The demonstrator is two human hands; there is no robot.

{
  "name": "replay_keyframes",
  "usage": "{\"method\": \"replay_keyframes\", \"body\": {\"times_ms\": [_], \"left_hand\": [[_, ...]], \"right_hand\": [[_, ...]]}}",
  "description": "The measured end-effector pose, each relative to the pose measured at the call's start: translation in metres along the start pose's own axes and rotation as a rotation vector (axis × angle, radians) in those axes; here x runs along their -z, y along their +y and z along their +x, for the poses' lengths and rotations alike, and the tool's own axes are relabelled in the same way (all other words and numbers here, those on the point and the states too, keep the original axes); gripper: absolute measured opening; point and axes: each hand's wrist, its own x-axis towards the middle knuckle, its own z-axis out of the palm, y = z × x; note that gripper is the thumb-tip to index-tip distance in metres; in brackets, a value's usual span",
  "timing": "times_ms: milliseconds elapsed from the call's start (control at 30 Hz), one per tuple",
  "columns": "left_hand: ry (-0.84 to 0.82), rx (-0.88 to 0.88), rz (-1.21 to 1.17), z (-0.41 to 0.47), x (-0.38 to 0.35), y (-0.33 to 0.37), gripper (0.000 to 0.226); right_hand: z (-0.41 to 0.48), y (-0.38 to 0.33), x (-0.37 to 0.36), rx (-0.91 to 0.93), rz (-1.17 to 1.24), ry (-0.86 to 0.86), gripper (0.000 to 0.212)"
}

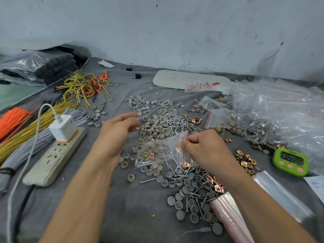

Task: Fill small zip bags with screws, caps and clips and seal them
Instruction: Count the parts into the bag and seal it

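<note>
A small clear zip bag (157, 151) with a red seal line hangs in the middle, holding screws, grey caps and copper clips at its low left end. My right hand (201, 148) pinches its seal edge. Left of the bag, my left hand (119, 130) hovers with relaxed, slightly curled fingers, holding nothing. Under and around them lie loose grey caps (154, 127), silver screws (177, 123) and copper clips (245, 158) on the grey cloth.
A white power strip (52, 158) with a charger sits left, beside bundles of orange, yellow and grey wires (26, 127). A heap of filled bags (273, 116) lies at right, a green timer (291, 161) beside it, and empty zip bags (228, 213) at lower right.
</note>
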Motion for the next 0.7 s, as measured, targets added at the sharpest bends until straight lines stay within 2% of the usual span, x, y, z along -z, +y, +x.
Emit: {"method": "replay_keyframes", "body": {"times_ms": [167, 267, 300, 367, 433, 500, 567, 633, 700], "left_hand": [[-0.011, 0.002, -0.015, -0.002, -0.004, 0.001, 0.020], [-0.029, 0.008, 0.054, -0.005, -0.005, 0.002, 0.042], [-0.035, 0.008, 0.072, -0.007, -0.007, 0.004, 0.049], [-0.085, -0.011, 0.106, -0.011, -0.010, 0.006, 0.057], [-0.212, -0.064, 0.173, -0.016, -0.015, 0.004, 0.059], [-0.392, -0.153, 0.341, -0.021, -0.022, -0.001, 0.065], [-0.500, -0.230, 0.658, -0.024, -0.035, -0.007, 0.096], [-0.441, -0.342, 0.931, -0.029, -0.055, -0.013, 0.117], [-0.344, -0.430, 0.899, -0.031, -0.071, -0.019, 0.105]], "right_hand": [[0.001, -0.007, -0.009, 0.026, 0.007, -0.003, 0.044], [0.002, -0.003, -0.006, 0.037, -0.082, -0.021, 0.021], [0.002, -0.002, -0.005, 0.040, -0.137, -0.028, 0.020], [0.001, -0.001, -0.002, 0.071, -0.173, -0.050, 0.032], [-0.001, 0.000, 0.000, 0.127, -0.156, -0.068, 0.036], [-0.001, 0.002, 0.003, 0.133, -0.106, -0.086, 0.041], [-0.002, 0.003, 0.010, 0.106, 0.011, -0.116, 0.055], [-0.004, 0.003, 0.019, 0.076, 0.143, -0.109, 0.058], [0.000, 0.012, 0.027, 0.000, 0.237, 0.025, 0.051]]}}
